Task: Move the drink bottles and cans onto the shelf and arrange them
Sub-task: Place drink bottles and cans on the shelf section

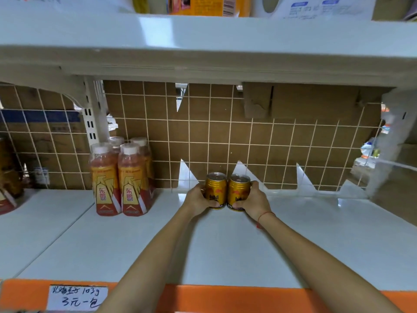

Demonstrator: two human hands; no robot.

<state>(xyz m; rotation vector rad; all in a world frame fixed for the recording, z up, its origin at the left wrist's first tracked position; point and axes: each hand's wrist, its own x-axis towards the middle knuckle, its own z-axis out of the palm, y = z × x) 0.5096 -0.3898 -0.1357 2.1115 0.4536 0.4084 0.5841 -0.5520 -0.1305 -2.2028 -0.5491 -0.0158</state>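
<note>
Two gold drink cans stand upright side by side near the back of the white shelf [225,249]. My left hand [199,201] grips the left can [216,189], and my right hand [253,201] grips the right can [238,192]. The cans touch each other. To their left stands a group of several orange-labelled drink bottles [121,177] with white caps, two in front and the others behind.
A wire grid with brown cardboard [225,136] closes the shelf's back. The upper shelf [203,41] hangs low overhead. An orange price strip [203,299] with a handwritten label [77,297] runs along the front edge. Dark jars [9,172] stand at far left.
</note>
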